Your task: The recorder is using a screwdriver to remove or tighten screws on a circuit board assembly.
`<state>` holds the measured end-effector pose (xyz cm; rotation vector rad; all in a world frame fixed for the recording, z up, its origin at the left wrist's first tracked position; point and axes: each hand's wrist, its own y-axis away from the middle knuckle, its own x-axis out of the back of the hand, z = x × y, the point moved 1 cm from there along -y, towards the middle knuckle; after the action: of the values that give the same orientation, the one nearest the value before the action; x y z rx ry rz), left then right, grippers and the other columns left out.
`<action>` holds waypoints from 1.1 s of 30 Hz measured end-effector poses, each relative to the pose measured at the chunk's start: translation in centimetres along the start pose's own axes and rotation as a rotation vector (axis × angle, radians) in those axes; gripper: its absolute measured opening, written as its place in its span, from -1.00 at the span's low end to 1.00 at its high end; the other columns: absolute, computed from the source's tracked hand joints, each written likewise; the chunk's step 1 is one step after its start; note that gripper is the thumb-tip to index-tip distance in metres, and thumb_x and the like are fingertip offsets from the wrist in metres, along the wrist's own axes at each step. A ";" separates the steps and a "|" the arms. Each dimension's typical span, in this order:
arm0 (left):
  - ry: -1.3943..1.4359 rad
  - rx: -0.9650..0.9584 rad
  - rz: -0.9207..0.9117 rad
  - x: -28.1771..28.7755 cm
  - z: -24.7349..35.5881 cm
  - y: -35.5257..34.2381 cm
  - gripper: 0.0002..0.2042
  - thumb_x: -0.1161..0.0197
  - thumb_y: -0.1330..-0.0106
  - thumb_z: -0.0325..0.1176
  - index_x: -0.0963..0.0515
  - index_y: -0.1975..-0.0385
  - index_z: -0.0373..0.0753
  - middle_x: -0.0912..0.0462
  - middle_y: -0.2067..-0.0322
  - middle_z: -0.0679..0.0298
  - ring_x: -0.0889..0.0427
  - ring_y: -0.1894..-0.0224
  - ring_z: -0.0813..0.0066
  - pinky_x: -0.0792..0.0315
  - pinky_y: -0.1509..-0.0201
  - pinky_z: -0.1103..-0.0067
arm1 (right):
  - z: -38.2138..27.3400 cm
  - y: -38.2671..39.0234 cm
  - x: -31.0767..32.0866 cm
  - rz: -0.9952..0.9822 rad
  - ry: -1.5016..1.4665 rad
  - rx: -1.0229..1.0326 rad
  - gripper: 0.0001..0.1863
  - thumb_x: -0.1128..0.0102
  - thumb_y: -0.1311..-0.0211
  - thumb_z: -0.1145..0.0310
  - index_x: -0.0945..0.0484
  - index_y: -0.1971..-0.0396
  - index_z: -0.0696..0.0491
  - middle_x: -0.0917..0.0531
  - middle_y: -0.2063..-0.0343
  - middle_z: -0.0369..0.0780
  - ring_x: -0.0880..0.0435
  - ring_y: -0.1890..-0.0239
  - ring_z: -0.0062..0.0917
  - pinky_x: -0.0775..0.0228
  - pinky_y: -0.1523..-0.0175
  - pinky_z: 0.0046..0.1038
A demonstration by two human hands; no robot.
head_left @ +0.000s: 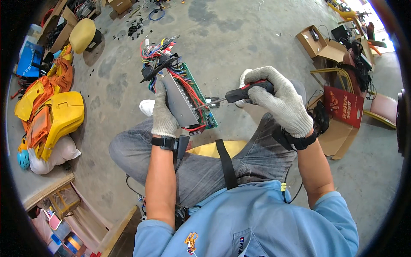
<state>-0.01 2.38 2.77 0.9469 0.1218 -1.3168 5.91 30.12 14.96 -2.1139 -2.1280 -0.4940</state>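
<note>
My gloved left hand [163, 112] grips the left side of a grey metal-cased controller [180, 102], holding it tilted above the floor in front of my knees. A green circuit board [209, 115] lines its right side, with red wires [188, 88] running along it. From its far end spills a tangle of coloured wires [160, 52] and black connectors [159, 68]. My gloved right hand [274, 96] is closed around a black and red screwdriver [250, 91]. Its thin shaft points left, and the tip meets the row of terminals along the casing's right edge.
Yellow and orange plastic panels [62, 113] are piled at the left, near a yellow round-seated stool [82, 36]. Open cardboard boxes [314, 40] and a red box [342, 105] lie at the right with cables. Small black pieces [135, 28] are scattered on the far floor.
</note>
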 end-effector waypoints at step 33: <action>-0.021 -0.013 0.048 -0.1 0.1 0.0 -0.52 -0.39 -0.51 0.15 -0.73 0.02 -0.22 -0.82 0.22 0.26 -0.82 0.28 0.40 -0.78 0.18 0.41 | -2.5 0.1 0.8 -0.104 0.110 -0.236 -0.64 -0.30 -0.47 0.34 -0.63 -0.18 0.12 -0.75 0.11 -0.23 -0.73 0.07 -0.61 -0.60 -0.08 -0.50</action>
<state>-0.03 2.38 2.88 0.9195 0.0906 -1.2796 5.59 30.15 17.56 -2.0390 -2.2216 -0.8915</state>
